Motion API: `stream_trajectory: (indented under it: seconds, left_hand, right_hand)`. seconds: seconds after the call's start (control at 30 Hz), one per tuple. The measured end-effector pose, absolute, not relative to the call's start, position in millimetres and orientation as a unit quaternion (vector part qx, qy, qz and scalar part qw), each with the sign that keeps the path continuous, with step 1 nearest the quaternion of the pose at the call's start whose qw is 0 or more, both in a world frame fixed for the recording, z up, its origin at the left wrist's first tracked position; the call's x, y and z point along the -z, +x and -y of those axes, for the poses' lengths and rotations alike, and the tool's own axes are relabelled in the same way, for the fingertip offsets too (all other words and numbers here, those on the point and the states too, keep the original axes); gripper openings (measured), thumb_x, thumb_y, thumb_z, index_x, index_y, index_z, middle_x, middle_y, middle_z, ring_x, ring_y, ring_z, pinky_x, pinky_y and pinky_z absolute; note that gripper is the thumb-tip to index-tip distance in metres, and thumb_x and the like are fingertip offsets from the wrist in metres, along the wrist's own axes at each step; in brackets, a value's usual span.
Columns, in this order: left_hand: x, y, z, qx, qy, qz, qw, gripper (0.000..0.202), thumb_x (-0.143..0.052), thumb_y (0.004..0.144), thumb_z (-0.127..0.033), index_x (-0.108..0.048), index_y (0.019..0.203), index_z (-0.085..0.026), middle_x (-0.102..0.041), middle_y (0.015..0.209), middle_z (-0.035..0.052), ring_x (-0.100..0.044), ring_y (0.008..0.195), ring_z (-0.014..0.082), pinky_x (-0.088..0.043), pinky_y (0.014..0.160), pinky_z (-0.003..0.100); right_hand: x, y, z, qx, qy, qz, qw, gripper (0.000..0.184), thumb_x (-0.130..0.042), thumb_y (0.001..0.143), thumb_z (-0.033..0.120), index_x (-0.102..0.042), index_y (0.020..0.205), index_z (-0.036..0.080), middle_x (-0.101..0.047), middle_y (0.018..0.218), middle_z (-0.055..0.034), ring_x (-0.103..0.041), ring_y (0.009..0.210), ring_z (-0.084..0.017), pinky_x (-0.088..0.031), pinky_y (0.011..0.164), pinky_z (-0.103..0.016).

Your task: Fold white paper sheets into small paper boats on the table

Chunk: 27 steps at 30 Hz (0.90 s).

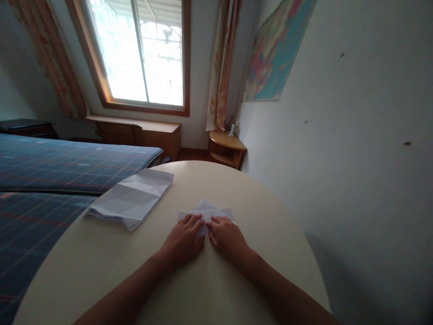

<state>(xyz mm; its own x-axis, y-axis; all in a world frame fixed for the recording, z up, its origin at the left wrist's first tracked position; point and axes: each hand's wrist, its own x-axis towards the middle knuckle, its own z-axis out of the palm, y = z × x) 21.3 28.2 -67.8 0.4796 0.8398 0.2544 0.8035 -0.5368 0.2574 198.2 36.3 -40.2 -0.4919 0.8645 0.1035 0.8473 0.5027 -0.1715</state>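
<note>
Pressing one folded paper (pixel 207 208), left hand (pixel 182 241), right hand (pixel 226 237) (both grips spread flat), one creased sheet (pixel 131 198).

Bright daylight pours through a wood-framed window (pixel 142 54) flanked by flowered curtains (pixel 225 63), with a low wooden desk (pixel 149 133) under it and a small corner shelf (pixel 226 149) to its right. A colourful map (pixel 277 49) hangs on the white wall (pixel 355 135) at the right. A bed (pixel 67 162) with a blue checked cover lies just beside the round, cream bench (pixel 264 203).

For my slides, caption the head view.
Left hand and right hand press a folded paper on a round table, creased sheets alongside.
</note>
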Motion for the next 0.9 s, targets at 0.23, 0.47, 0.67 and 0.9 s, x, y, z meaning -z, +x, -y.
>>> stream_trajectory:
  seconds: [0.23,0.47,0.67,0.9]
  left_hand:
    - [70,23,-30,-0.199,0.858,-0.469,0.059,0.042,-0.053,0.083,-0.019,-0.052,0.125,-0.018,-0.055,0.134,0.0107,-0.046,0.127,0.0250,-0.039,0.110,0.043]
    - [80,23,-32,-0.204,0.849,-0.483,0.066,0.051,-0.050,0.084,-0.021,-0.046,0.135,-0.015,-0.051,0.142,0.0136,-0.039,0.138,0.0254,-0.034,0.114,0.043]
    - [85,18,-35,-0.154,0.821,-0.549,0.025,0.049,-0.037,0.094,-0.030,-0.046,0.136,-0.006,-0.045,0.147,0.0205,-0.037,0.140,0.0299,-0.035,0.112,0.047]
    - [77,23,-24,-0.089,0.774,-0.626,-0.049,0.052,-0.036,0.094,-0.028,-0.048,0.134,0.004,-0.046,0.143,0.0290,-0.042,0.136,0.0339,-0.037,0.110,0.045]
  right_hand:
    - [57,196,-34,-0.042,-0.484,0.870,0.081,0.047,-0.040,0.097,0.028,-0.050,0.138,0.008,-0.049,0.144,-0.0179,-0.043,0.134,-0.030,-0.031,0.113,-0.046]
    - [64,204,-46,-0.090,-0.450,0.886,0.065,0.057,-0.034,0.099,0.037,-0.031,0.151,0.012,-0.027,0.157,-0.0117,-0.022,0.146,-0.028,-0.020,0.118,-0.049]
    - [59,212,-47,-0.099,-0.509,0.854,0.036,0.073,-0.032,0.097,0.057,-0.028,0.151,0.007,-0.020,0.158,-0.0168,-0.016,0.147,-0.031,-0.016,0.118,-0.049]
    - [61,219,-51,-0.096,-0.554,0.826,0.028,0.081,-0.028,0.097,0.060,-0.025,0.150,-0.001,-0.019,0.157,-0.0217,-0.016,0.147,-0.031,-0.015,0.119,-0.048]
